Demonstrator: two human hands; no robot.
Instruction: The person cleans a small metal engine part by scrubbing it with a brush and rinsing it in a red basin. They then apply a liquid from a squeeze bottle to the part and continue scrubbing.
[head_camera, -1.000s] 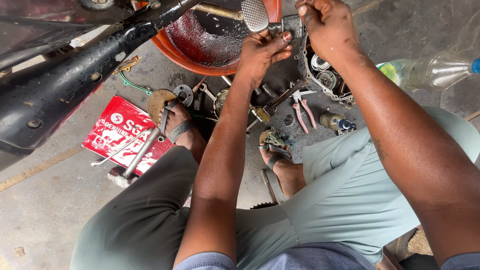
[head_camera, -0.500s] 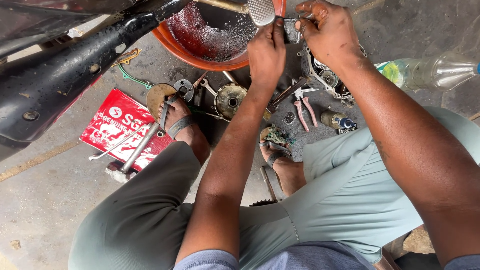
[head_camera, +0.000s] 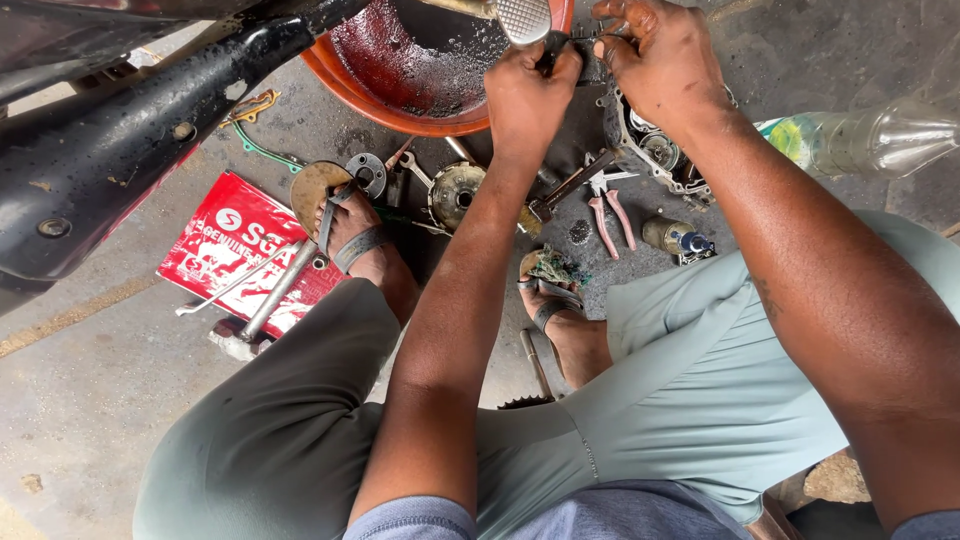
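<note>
Hands meeting over the near rim of the orange basin (head_camera: 380, 95), which serves as landmark throughout. Left hand (head_camera: 530, 95) is curled closed around a small dark part (head_camera: 575, 45), pinching it at the basin's right edge; right hand (head_camera: 665, 65) closes on the same part from the opposite side, so the part lies between the two, level with both and equally near each. Its long axis appears to run roughly left to right, from one hand to the other, though the fingers hide most of it. A metal pedal with a chequered tread (head_camera: 522, 18) juts over the basin just beyond the left hand, touching or nearly touching the knuckles. To the right of the basin sits an open engine casing (head_camera: 655, 155), directly beneath the right wrist. Nearer the person than the basin, on the concrete floor, lie pink-handled pliers (head_camera: 610, 210), a round flywheel (head_camera: 455, 192) and a red printed packet (head_camera: 225, 245).
</note>
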